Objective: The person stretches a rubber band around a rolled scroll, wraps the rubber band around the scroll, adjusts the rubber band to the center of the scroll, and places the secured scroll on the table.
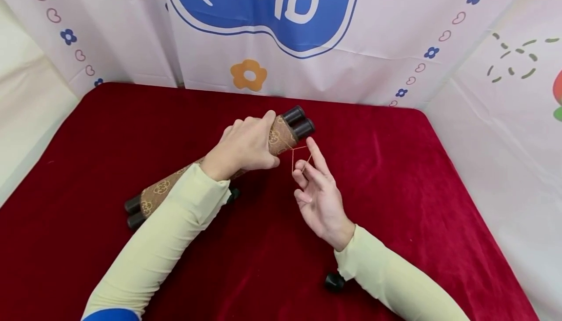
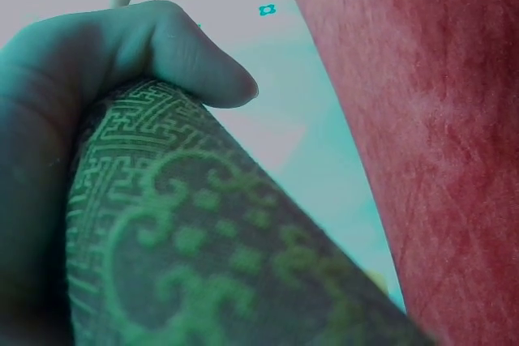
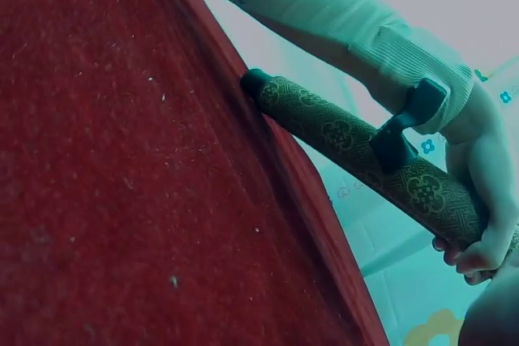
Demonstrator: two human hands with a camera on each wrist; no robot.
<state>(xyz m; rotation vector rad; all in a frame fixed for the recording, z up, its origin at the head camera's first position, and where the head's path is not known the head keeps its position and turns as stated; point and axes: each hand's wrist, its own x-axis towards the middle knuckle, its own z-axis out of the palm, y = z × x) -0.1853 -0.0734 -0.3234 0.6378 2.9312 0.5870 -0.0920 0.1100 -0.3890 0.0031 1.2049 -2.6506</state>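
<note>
A double-rolled scroll (image 1: 162, 189) in brown brocade with gold flowers lies slanted across the red cloth, dark roller knobs (image 1: 303, 128) showing at both ends. My left hand (image 1: 241, 145) grips it from above near its far right end; in the left wrist view the thumb (image 2: 207, 66) lies along the brocade. A thin orange rubber band (image 1: 292, 161) runs from that end of the scroll to my right hand (image 1: 320, 204). Its loop is stretched over the extended index finger and the curled fingers below. The right wrist view shows the scroll's length with the left hand (image 3: 486, 192) around it.
The red velvet cloth (image 1: 395, 179) covers the table. A white printed curtain (image 1: 386, 33) stands behind its back edge, with white side panels (image 1: 505, 140) beside it. Black wrist-camera parts (image 1: 335, 282) stick out below the right sleeve and the left cuff.
</note>
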